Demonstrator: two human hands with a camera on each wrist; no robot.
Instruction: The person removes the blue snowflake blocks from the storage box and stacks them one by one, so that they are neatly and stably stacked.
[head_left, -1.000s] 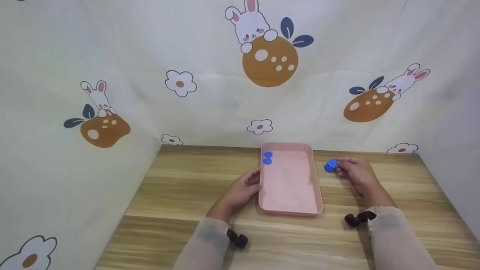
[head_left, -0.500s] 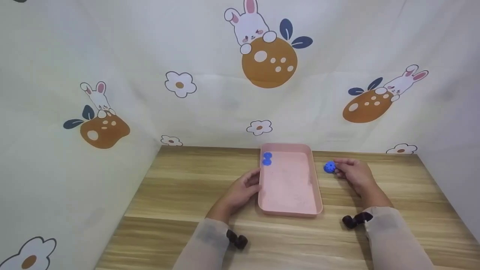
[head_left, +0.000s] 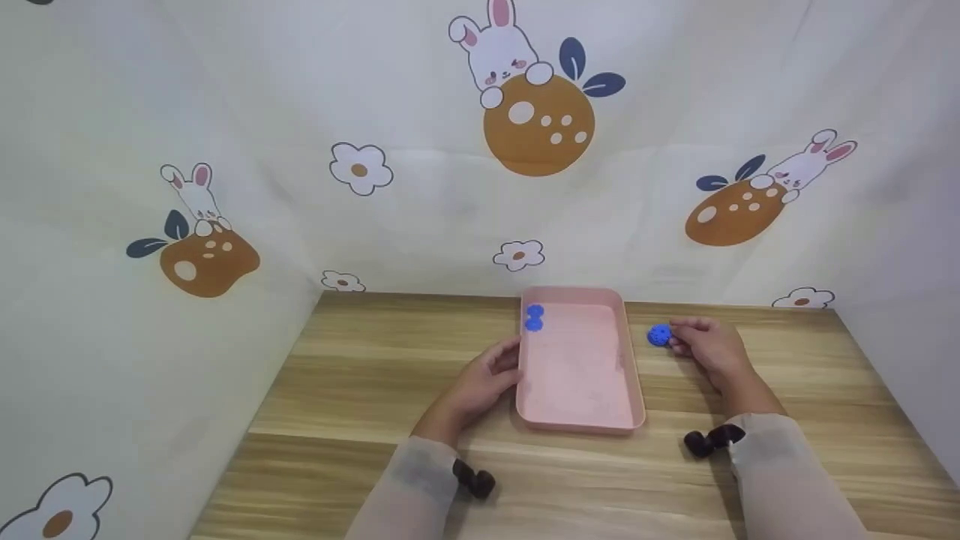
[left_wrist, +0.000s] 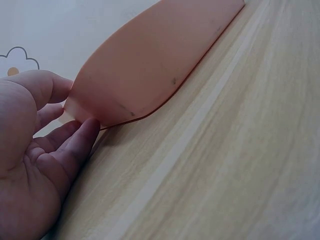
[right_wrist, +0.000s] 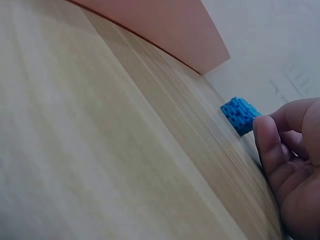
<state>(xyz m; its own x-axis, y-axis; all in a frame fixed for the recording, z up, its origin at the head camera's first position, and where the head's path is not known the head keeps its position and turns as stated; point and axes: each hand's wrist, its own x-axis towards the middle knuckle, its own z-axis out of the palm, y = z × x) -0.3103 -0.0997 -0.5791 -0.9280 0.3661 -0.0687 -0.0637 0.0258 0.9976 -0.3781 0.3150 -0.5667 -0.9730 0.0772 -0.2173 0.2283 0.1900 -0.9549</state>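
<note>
My right hand [head_left: 712,349] pinches a short stack of blue notched discs [head_left: 660,335] between thumb and fingers, on the table to the right of the pink tray [head_left: 577,429]. From the side, in the right wrist view, the blue stack [right_wrist: 241,116] shows several layers. My left hand [head_left: 484,382] rests its fingertips against the tray's left wall. In the left wrist view, the left hand's fingers [left_wrist: 82,140] touch the tray's outer side [left_wrist: 145,70] without curling round it. Two blue flower-shaped discs [head_left: 534,317] lie inside the tray at its far left corner.
The wood-grain table [head_left: 360,360] runs back to a cloth backdrop [head_left: 427,217] printed with rabbits and flowers. Cloth also stands along the left and right sides. A dark camera mount sits on each wrist.
My right hand has lowered a disc that stood raised and offset above the stack; its top now lies flush. The left hand and tray stay put.
</note>
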